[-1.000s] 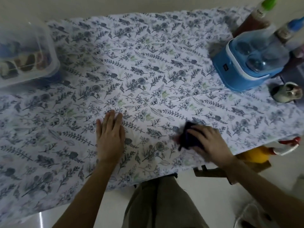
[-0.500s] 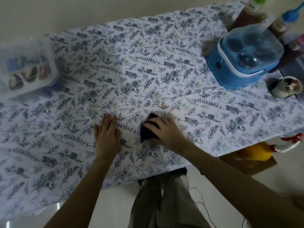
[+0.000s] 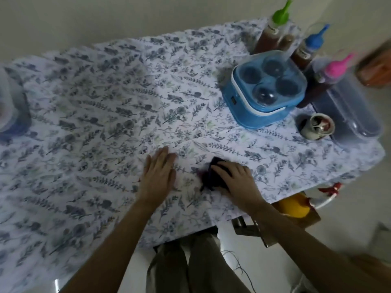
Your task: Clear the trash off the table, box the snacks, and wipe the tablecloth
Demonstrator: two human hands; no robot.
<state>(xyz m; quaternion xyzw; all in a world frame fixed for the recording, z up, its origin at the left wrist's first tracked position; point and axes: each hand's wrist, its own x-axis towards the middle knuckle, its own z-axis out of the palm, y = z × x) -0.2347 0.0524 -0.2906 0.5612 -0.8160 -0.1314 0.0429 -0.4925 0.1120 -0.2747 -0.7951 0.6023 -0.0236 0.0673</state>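
A white tablecloth (image 3: 110, 115) printed with blue leaves covers the table. My right hand (image 3: 237, 182) presses a dark purple cloth (image 3: 209, 176) flat against it near the front edge. My left hand (image 3: 158, 172) lies flat on the tablecloth just left of the cloth, fingers together and holding nothing. A clear snack box (image 3: 10, 106) is cut off at the far left edge.
A blue lidded container (image 3: 264, 89) stands at the right, with squeeze bottles capped green (image 3: 273, 28), blue (image 3: 309, 45) and pink (image 3: 330, 72) behind it. A small cup (image 3: 317, 125) and a clear lidded box (image 3: 351, 111) sit by the right edge. A yellow spray bottle (image 3: 296, 205) is below the table.
My right hand slid the dark cloth left toward my left hand, then a little back to the right. The left hand stayed flat. The camera view shifted left.
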